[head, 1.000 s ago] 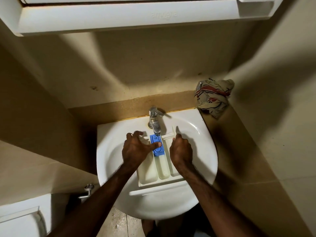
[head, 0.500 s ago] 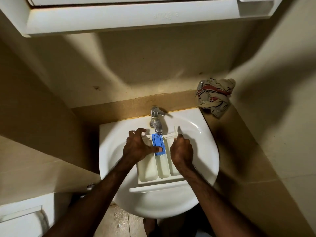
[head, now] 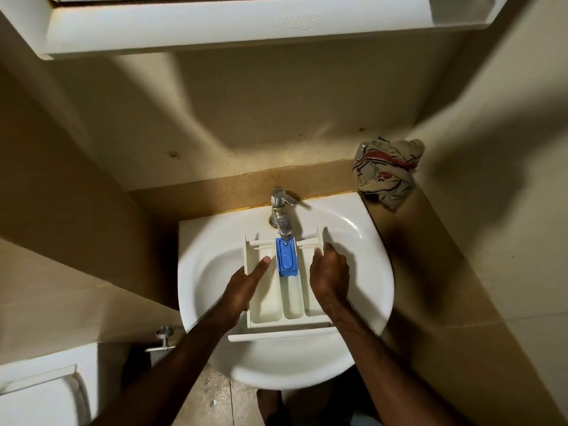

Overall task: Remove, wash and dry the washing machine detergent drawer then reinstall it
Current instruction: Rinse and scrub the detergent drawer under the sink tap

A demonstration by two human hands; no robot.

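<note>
Presently, both hands are steadying the detergent drawer (head: 276, 305) in the sink (head: 362, 241) beneath the tap (head: 281, 216) at 12 o'clock: left hand (head: 242, 287) spread flat, right hand (head: 329, 275) gripping its wall.

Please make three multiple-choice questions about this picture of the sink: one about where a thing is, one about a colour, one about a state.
1. Where does the detergent drawer lie?
A. in the sink basin
B. on the floor
C. on the cabinet above

2. What colour is the insert in the middle compartment?
A. red
B. blue
C. green

3. How does the right hand stand?
A. raised to the cloth
B. on the tap handle
C. on the drawer's right side

Answers: 1 A, the drawer rests inside the white sink under the tap. 2 B, the insert is bright blue. 3 C, the hand rests against the right wall, while the cloth hangs untouched in the corner.
</note>
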